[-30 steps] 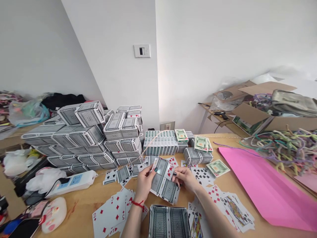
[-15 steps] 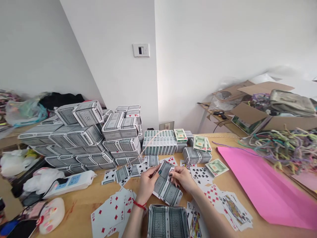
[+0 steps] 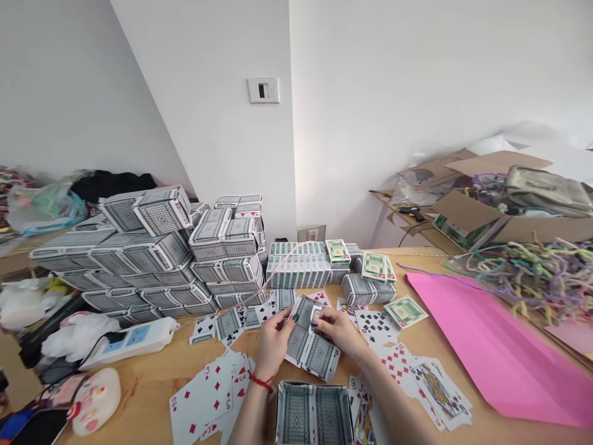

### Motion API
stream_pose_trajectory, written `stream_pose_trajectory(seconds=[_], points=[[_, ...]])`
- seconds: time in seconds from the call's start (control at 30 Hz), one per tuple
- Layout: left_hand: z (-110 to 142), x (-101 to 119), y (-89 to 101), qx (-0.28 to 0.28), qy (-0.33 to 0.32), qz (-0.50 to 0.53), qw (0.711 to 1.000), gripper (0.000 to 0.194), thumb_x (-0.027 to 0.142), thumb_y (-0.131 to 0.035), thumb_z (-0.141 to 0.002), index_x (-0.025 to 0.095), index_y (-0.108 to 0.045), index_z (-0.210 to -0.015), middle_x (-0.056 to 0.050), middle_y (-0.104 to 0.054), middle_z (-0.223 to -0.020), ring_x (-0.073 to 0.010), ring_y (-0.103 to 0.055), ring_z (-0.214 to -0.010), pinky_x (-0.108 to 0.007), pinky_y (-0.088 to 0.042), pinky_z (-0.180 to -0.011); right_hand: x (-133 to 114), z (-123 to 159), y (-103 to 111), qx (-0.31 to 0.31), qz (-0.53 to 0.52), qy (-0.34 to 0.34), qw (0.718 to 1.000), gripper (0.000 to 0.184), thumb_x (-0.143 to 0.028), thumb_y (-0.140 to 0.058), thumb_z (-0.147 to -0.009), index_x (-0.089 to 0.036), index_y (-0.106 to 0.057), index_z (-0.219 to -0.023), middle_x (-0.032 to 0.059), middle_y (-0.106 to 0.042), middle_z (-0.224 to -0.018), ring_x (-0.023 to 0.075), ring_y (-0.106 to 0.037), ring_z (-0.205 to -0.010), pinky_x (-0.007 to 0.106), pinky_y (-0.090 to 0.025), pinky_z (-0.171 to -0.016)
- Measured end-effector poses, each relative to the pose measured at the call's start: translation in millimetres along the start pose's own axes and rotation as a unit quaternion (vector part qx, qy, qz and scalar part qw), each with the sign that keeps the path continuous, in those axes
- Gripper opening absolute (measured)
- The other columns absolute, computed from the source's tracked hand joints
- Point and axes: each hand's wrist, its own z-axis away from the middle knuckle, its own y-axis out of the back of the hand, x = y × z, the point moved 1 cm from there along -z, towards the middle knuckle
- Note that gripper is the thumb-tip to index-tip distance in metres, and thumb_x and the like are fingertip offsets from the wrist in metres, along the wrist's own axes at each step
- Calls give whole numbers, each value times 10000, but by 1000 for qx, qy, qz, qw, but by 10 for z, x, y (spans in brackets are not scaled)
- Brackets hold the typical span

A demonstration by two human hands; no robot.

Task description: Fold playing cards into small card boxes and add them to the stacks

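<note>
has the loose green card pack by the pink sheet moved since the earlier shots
No. The green card pack lies in the same place, just left of the pink sheet's upper left corner; both only shift slightly together in the picture.

The open card box (image 3: 315, 413) runs off the bottom edge, and the left hand's (image 3: 276, 334) fingertips are partly hidden

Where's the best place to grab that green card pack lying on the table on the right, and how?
I'd come from above and pinch its two long edges near the middle. The green card pack lies flat, and its left end sits close against the spade card, so the long edges look easier.
</note>
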Motion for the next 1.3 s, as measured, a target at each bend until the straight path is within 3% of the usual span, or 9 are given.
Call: stream_pose_trajectory(seconds=[0.1, 0.27, 0.4, 0.57, 0.73, 1.07, 1.3], points=[[-5, -16, 15, 5, 8, 7, 1000, 340, 287, -600, -690, 153, -654, -997, -92, -672, -1018, -247, -616, -922, -346, -473, -797, -34, 11, 30, -49, 16, -10, 999, 292, -432, -686, -607, -167, -565, -590, -28, -529, -578, 108, -457, -533, 222, -339, -518], [9, -6, -1, 2, -3, 3, 1000, 320, 263, -589, -699, 158, -653, -994, -91, -667, -1028, -238, -612, -934, -348, -461, -824, 19, 21, 17, -1, 75, -24, 997, 302, -394, -665, -629, -176, -484, -524, -58, -439, -492, 85, -368, -458, 211, -277, -462], [14, 4, -4, -10, -8, -2, 1000, 313, 260, -578, -710, 169, -647, -1001, -88, -661, -1043, -228, -609, -938, -336, -461, -826, 54, 14, -45, 30, 61, -15, 998, 295, -369, -655, -638, -190, -443, -538, -55, -441, -515, 91, -375, -474, 211, -291, -466], [1, 28, 15, -6, 6, -10, 1000, 306, 269, -586, -700, 161, -657, -978, -88, -670, -1019, -230, -611, -935, -330, -461, -828, 48, -5, -68, -42, -9, -36, 998, 266, -419, -651, -639, -186, -527, -613, -41, -525, -555, 101, -435, -477, 220, -333, -482], [-12, 38, 12, -22, 5, 4, 1000, 319, 270, -599, -689, 155, -659, -980, -92, -665, -1034, -239, -612, -938, -349, -460, -837, 37, 3, 51, -80, 10, -44, 996, 298, -445, -648, -654, -163, -561, -612, -40, -534, -515, 74, -411, -424, 199, -312, -432], [1, 72, 5, -67, 6, 12, 998, 307, 248, -598, -698, 171, -664, -988, -85, -656, -1056, -248, -603, -961, -351, -463, -838, 41, 36, 124, -109, -4, -54, 993, 336, -443, -657, -655, -119, -616, -577, 26, -600, -491, 87, -469, -364, 218, -365, -396], [4, 53, 25, -67, 1, 4, 998, 296, 238, -587, -711, 186, -664, -992, -73, -656, -1059, -245, -605, -955, -353, -457, -848, 80, 21, 80, -79, -1, -52, 996, 346, -422, -612, -700, -133, -614, -510, -1, -537, -394, 66, -392, -309, 199, -293, -343]])
